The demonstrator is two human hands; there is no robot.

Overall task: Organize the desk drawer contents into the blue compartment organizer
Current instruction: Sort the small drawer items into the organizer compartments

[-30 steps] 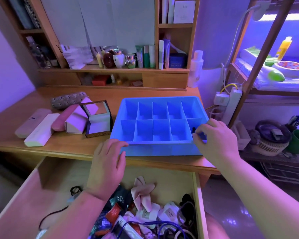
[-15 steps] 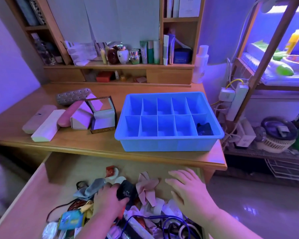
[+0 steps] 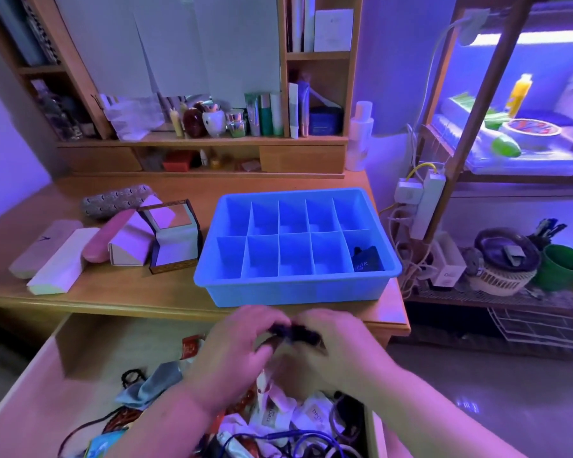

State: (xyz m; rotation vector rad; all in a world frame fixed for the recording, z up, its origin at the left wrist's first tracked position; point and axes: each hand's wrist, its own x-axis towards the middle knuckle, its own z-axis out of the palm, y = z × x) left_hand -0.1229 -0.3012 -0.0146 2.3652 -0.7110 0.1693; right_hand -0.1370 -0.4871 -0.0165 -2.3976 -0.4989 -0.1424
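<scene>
Both hands meet above the open drawer (image 3: 47,385), just in front of the table (image 3: 139,289) edge, and share one small dark, blurred item (image 3: 296,332): the left hand (image 3: 234,355) pinches its left end with curled fingers, and the right hand (image 3: 336,350) curls round its right end, so each grip is grasping that item; what it is cannot be told. Below the hands the drawer holds a jumble: white pouches (image 3: 306,414) printed with letters, a grey-blue cloth (image 3: 149,385), a small red packet (image 3: 190,348), a blue cord (image 3: 298,439) and dark loops. Beyond the hands, on the table, stands the blue compartment organizer (image 3: 295,290), ten cells in two rows; a dark pouch (image 3: 366,259) lies in the near right cell. Left of the organizer sit an open box (image 3: 172,241) and several glasses cases (image 3: 55,256) side by side.
</scene>
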